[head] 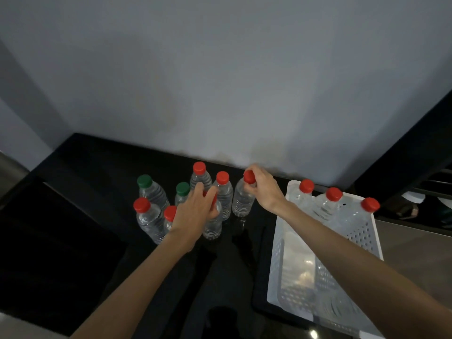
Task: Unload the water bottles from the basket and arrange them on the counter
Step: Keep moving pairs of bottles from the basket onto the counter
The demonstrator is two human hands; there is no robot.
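Note:
Several clear water bottles stand in a cluster on the black counter (97,162), most with red caps and two with green caps (144,181). My left hand (195,211) grips the neck of a red-capped bottle (213,225) at the front of the cluster. My right hand (263,187) holds the red cap of another bottle (242,199) standing at the cluster's right. The white perforated basket (364,233) sits to the right and holds three upright red-capped bottles (307,189) along its far end.
A grey wall rises right behind the counter. A dark recessed area lies at the left of the counter. A dark vertical panel stands at the far right, behind the basket, with a lighter surface beside it.

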